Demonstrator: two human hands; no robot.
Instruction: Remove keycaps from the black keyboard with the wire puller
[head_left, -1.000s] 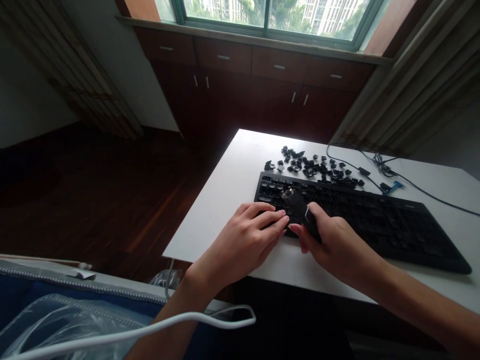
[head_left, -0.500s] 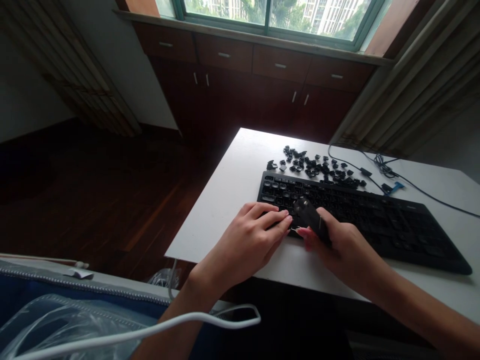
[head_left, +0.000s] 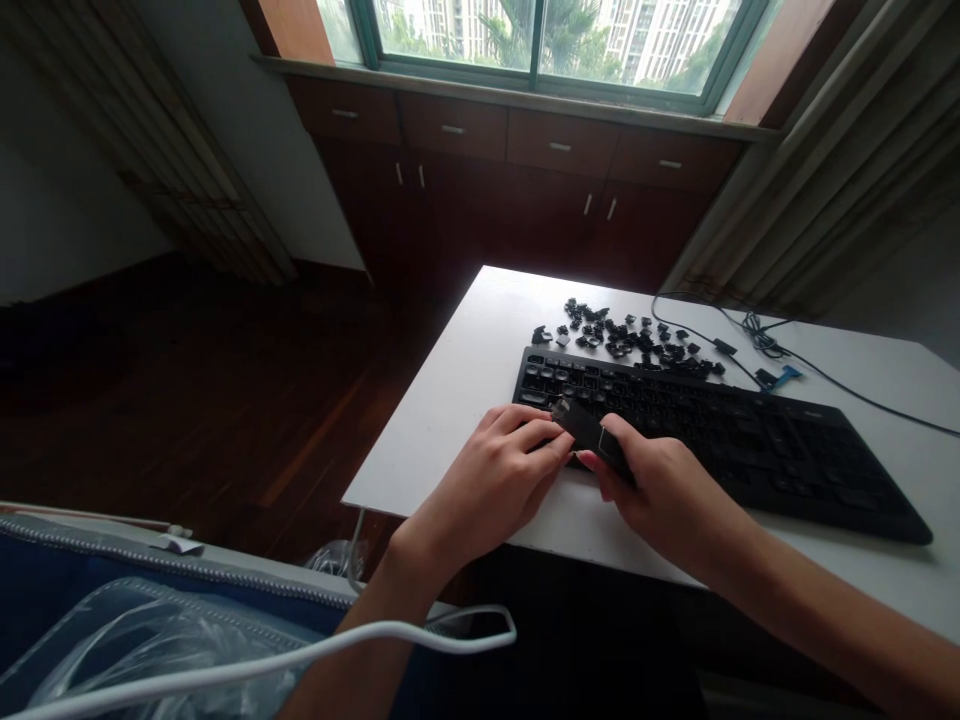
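Note:
A black keyboard lies on a white table. My right hand grips a black stick-shaped tool that points up-left over the keyboard's near left corner. My left hand rests flat on that same corner, its fingertips on the keys beside the tool's tip. A scatter of loose black keycaps lies on the table just behind the keyboard.
Dark cables and a small blue plug lie at the back right of the table. A white cable and clear plastic over blue fabric sit in front at the left. Dark wooden cabinets stand under the window.
The tool in my right hand has tilted lower and shifted left toward my left fingertips. The view has tipped up slightly. My left hand stays on the keyboard's corner.

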